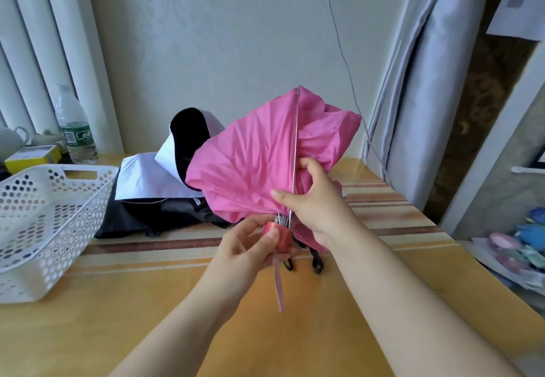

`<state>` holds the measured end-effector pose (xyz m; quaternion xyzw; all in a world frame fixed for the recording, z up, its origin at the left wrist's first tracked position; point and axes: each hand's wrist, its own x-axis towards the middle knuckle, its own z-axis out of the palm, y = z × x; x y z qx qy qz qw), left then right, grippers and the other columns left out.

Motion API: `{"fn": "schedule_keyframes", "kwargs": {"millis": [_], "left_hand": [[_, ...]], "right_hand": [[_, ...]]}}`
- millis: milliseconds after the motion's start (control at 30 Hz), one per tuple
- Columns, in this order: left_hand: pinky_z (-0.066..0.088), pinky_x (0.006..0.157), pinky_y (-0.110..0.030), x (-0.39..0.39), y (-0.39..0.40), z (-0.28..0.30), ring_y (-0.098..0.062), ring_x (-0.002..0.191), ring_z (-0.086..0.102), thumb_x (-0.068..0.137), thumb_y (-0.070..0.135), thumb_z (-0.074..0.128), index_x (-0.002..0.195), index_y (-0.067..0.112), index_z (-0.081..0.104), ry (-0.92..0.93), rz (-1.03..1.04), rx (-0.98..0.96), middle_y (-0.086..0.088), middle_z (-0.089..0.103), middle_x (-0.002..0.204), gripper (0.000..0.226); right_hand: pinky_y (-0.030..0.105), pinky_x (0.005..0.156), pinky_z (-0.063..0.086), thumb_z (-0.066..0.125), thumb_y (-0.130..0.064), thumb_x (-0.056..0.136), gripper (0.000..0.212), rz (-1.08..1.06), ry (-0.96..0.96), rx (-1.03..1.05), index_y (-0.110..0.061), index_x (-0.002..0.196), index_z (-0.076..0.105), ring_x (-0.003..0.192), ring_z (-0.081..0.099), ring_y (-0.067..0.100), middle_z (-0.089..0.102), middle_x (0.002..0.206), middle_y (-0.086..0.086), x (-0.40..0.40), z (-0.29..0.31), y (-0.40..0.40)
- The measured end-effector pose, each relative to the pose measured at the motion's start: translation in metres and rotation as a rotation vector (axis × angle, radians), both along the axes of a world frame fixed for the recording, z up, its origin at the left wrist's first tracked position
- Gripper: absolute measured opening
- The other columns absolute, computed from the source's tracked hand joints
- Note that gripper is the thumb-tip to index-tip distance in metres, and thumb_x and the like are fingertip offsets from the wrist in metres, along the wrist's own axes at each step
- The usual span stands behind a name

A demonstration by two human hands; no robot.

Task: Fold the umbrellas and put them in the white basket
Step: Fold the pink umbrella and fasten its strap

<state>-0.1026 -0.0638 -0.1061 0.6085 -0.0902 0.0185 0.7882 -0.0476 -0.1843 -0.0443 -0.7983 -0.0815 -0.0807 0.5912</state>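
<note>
I hold a collapsed pink umbrella [253,152] upright above the table, its cloth loose and bunched, one thin metal rib standing up along it. My left hand [250,244] pinches its pink handle at the bottom, and a pink strap hangs below. My right hand [315,199] grips the cloth and rib just above the handle. A black and white umbrella [165,182] lies slack on the table behind, partly hidden by the pink one. The white perforated basket [38,223] stands at the left with nothing visible inside.
The wooden table [182,297] has a striped band across its middle. A water bottle [75,129] and a yellow box [32,157] stand behind the basket. A grey cable [342,49] hangs down the wall. Coloured items [522,247] lie off the table's right edge.
</note>
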Motion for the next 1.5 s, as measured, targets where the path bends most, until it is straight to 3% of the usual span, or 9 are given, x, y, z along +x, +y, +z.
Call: {"fn": "schedule_keyframes", "kwargs": {"millis": [133, 233, 367, 467, 900, 1033, 1167, 1300, 1500], "left_hand": [[0.052, 0.095, -0.038, -0.008, 0.002, -0.002, -0.022, 0.092, 0.071, 0.096, 0.018, 0.052, 0.113, 0.017, 0.056, 0.022, 0.006, 0.164, -0.004, 0.072, 0.095, 0.017], [0.048, 0.081, -0.014, -0.016, 0.001, 0.000, -0.003, 0.080, 0.065, 0.097, 0.028, 0.049, 0.108, 0.031, 0.045, -0.053, 0.091, 0.457, 0.001, 0.070, 0.094, 0.012], [0.044, 0.064, -0.017, -0.016, 0.000, 0.012, -0.005, 0.062, 0.055, 0.094, 0.032, 0.055, 0.136, 0.047, 0.017, -0.235, 0.185, 0.763, 0.001, 0.060, 0.075, 0.059], [0.043, 0.062, -0.025, -0.008, 0.001, 0.015, -0.011, 0.061, 0.052, 0.098, 0.027, 0.050, 0.150, 0.037, 0.008, -0.159, 0.118, 0.858, -0.001, 0.050, 0.068, 0.068], [0.033, 0.061, -0.019, 0.023, 0.003, 0.005, -0.008, 0.060, 0.035, 0.097, 0.024, 0.052, 0.142, 0.053, 0.004, -0.134, 0.054, 0.559, -0.001, 0.033, 0.069, 0.072], [0.037, 0.065, -0.020, 0.029, 0.014, 0.003, -0.011, 0.067, 0.041, 0.095, 0.023, 0.055, 0.133, 0.062, 0.012, -0.076, 0.027, 0.476, 0.000, 0.035, 0.071, 0.070], [0.040, 0.074, -0.025, 0.032, 0.022, 0.003, -0.015, 0.076, 0.048, 0.089, 0.028, 0.061, 0.136, 0.060, 0.021, -0.021, 0.009, 0.415, -0.007, 0.043, 0.082, 0.069], [0.049, 0.095, -0.037, 0.038, 0.027, 0.002, -0.016, 0.087, 0.067, 0.078, 0.032, 0.071, 0.142, 0.046, 0.033, 0.021, -0.053, 0.232, -0.007, 0.059, 0.084, 0.076], [0.054, 0.092, -0.040, 0.039, 0.027, 0.007, -0.031, 0.098, 0.068, 0.070, 0.017, 0.066, 0.137, 0.043, 0.038, 0.051, -0.093, 0.097, -0.012, 0.065, 0.091, 0.077]], "right_hand": [[0.037, 0.086, 0.056, 0.077, 0.000, 0.075, 0.053, -0.041, 0.027, 0.092, -0.029, 0.110, 0.050, 0.090, 0.063, 0.013, 0.058, 0.099, -0.009, -0.002, -0.006, 0.000], [0.037, 0.077, 0.059, 0.075, 0.003, 0.075, 0.050, -0.059, 0.041, 0.172, -0.027, 0.108, 0.052, 0.086, 0.065, 0.018, 0.062, 0.099, -0.002, -0.003, -0.012, 0.000], [0.041, 0.074, 0.060, 0.077, -0.002, 0.075, 0.046, -0.070, 0.036, 0.198, -0.033, 0.096, 0.052, 0.079, 0.068, 0.017, 0.067, 0.095, -0.002, -0.005, -0.022, 0.003], [0.045, 0.071, 0.060, 0.078, -0.006, 0.076, 0.041, -0.050, 0.027, 0.241, -0.035, 0.093, 0.054, 0.080, 0.072, 0.023, 0.071, 0.094, 0.002, -0.007, -0.025, 0.008], [0.040, 0.080, 0.058, 0.079, -0.023, 0.077, 0.039, 0.018, -0.074, 0.131, -0.043, 0.098, 0.053, 0.090, 0.068, 0.011, 0.069, 0.100, -0.011, 0.008, -0.026, 0.002], [0.033, 0.079, 0.055, 0.069, -0.034, 0.086, 0.017, 0.153, -0.009, 0.106, -0.046, 0.096, 0.061, 0.081, 0.066, 0.007, 0.066, 0.097, -0.015, 0.014, -0.019, -0.007], [0.025, 0.080, 0.055, 0.069, -0.027, 0.087, 0.026, 0.198, -0.070, -0.038, -0.047, 0.098, 0.058, 0.089, 0.065, 0.007, 0.062, 0.103, -0.015, 0.017, -0.016, -0.011], [0.004, 0.076, 0.043, 0.073, -0.027, 0.084, 0.033, 0.219, -0.124, -0.108, -0.050, 0.097, 0.054, 0.094, 0.052, -0.012, 0.054, 0.103, -0.025, 0.019, -0.013, -0.011], [0.036, 0.094, 0.051, 0.074, -0.023, 0.083, 0.041, 0.178, -0.153, -0.118, -0.052, 0.104, 0.054, 0.106, 0.057, 0.009, 0.060, 0.112, -0.011, 0.022, -0.015, -0.008]]}}
